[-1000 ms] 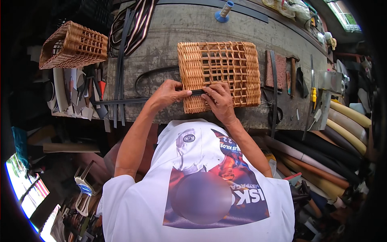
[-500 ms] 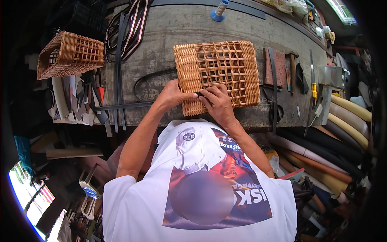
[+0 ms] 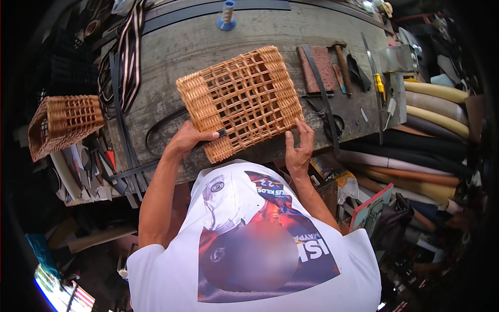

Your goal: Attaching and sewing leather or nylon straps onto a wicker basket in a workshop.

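Note:
A woven wicker basket (image 3: 244, 99) lies tilted on the workbench in front of me, its open lattice facing up. My left hand (image 3: 188, 138) grips its lower left edge. The left thumb presses the end of a black strap (image 3: 222, 132) against the weave, and the rest of that strap loops away behind the basket. My right hand (image 3: 300, 148) is at the basket's lower right corner, thumb and fingers apart, fingertips at or just off the rim. The left fingers under the basket are hidden.
A second wicker basket (image 3: 73, 117) stands at the left over scraps. Black straps (image 3: 120, 109) hang along the bench's left. A thread spool (image 3: 226, 18) stands at the back. Rightward lie a reddish block (image 3: 318, 70), a hammer (image 3: 343, 67), scissors (image 3: 335, 127) and a yellow-handled tool (image 3: 380, 86).
My right hand has left the strap end and moved to the basket's lower right corner. The basket has turned counterclockwise. My left thumb stays on the strap, and the whole view has shifted.

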A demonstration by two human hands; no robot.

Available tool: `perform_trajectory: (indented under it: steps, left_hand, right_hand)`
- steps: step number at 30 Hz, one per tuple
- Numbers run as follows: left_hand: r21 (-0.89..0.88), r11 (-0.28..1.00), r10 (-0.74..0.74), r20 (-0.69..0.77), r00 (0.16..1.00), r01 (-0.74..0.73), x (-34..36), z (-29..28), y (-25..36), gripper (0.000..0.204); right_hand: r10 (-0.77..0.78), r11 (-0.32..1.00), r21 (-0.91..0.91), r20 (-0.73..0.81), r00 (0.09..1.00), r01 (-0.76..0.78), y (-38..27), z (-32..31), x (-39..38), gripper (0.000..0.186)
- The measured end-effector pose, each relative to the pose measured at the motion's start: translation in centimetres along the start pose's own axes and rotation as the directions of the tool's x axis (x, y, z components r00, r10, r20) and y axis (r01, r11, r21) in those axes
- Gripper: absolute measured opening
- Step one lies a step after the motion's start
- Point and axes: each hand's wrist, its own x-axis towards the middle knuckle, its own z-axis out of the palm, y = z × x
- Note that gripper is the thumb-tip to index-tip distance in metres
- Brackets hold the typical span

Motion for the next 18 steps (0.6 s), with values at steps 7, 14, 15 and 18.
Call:
perform_trajectory:
  steps: [7,14,15,18]
  left_hand:
    - [-0.186,0.957,0.197,-0.153,0.969,-0.224,-0.9,2.5,-1.8,0.056]
    - [-0.379,0.798,0.183,-0.588,0.788,-0.468,0.7,5.0,-4.0,0.052]
    - [-0.378,0.789,0.173,-0.62,0.766,-0.484,0.6,5.4,-4.0,0.05]
    - [-0.411,0.8,0.136,-0.583,0.801,-0.436,0.2,5.4,-3.6,0.049]
  right_hand:
    - [0.377,0.821,0.354,0.252,0.891,-0.448,0.5,2.1,2.2,0.064]
    - [-0.009,0.904,0.413,0.278,0.961,-0.111,4.9,4.2,13.9,0.031]
    - [0.116,0.907,0.37,0.241,0.963,-0.202,6.4,2.5,14.4,0.026]
    - [0.287,0.948,0.102,0.141,0.947,-0.302,13.6,-1.9,12.2,0.022]
